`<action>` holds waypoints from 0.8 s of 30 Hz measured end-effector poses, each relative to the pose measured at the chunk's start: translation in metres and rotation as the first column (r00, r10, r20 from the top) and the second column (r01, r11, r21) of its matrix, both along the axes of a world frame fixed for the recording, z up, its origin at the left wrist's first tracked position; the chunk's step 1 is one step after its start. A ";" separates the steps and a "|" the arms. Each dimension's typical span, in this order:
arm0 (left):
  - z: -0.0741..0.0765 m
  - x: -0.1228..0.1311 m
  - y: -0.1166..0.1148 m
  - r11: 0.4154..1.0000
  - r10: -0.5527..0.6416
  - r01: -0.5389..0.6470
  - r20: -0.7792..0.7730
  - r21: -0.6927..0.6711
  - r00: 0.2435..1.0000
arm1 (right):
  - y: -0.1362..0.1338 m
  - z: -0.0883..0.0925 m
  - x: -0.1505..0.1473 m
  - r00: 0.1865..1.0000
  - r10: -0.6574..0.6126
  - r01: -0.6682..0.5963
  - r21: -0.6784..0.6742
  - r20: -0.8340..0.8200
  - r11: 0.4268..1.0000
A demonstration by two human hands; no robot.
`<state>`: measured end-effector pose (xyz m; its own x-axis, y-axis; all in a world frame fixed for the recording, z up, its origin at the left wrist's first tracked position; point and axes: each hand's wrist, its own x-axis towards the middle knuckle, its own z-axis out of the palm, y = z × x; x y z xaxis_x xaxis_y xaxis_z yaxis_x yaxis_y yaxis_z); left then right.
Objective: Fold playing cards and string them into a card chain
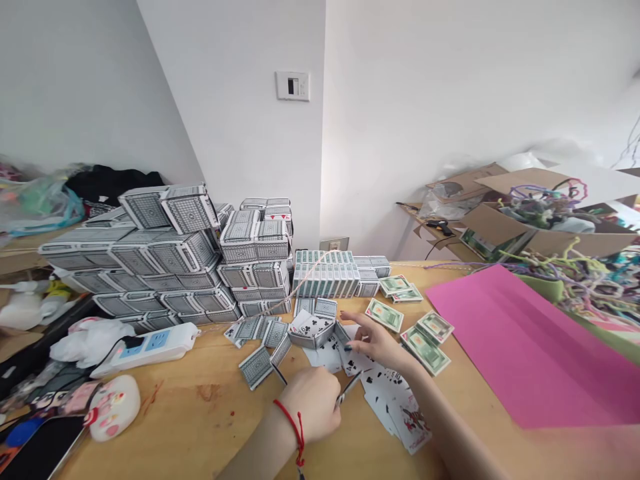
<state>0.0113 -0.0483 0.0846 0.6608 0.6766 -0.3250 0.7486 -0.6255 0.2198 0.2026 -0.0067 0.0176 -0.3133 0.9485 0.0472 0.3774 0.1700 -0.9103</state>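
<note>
My left hand [314,400], with a red cord bracelet at the wrist, is closed on a folded playing card [350,387] whose edge sticks out past the fingers. To its right, my right hand [374,339] has thumb and index finger at the two ends of another folded playing card [341,333], and appears to grip it. That card stands by a small box of folded cards [313,332], with club faces showing inside. Loose cards [385,387] lie fanned face up under my right forearm. More face-down cards [256,367] lie left of my hands.
Stacked blocks of folded cards [165,257] rise at the back left, beside a row of cards [325,273]. Green banknote-like packs [425,347] and a pink sheet [530,353] lie right. A power strip [150,347] and phone [45,450] are left; a cardboard box [550,243] stands back right.
</note>
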 end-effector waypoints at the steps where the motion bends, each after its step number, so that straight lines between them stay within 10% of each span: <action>1: 0.001 -0.001 0.001 1.000 0.014 -0.014 -0.010 -0.009 1.000 | 0.001 0.000 0.005 0.996 -0.043 0.042 0.026 0.073 0.999; 8: 0.007 -0.014 0.015 0.989 0.098 -0.068 0.230 -0.131 0.968 | 0.002 -0.005 0.026 0.905 -0.079 0.047 0.085 0.418 0.995; 12: 0.003 -0.027 0.035 0.974 0.191 -0.224 0.446 0.022 0.874 | 0.003 -0.007 0.025 0.887 -0.138 0.112 0.083 0.440 0.990; 24: -0.018 -0.054 0.066 0.899 0.259 -0.361 0.362 0.249 0.895 | 0.008 0.008 0.029 0.843 -0.381 0.344 0.166 0.379 0.924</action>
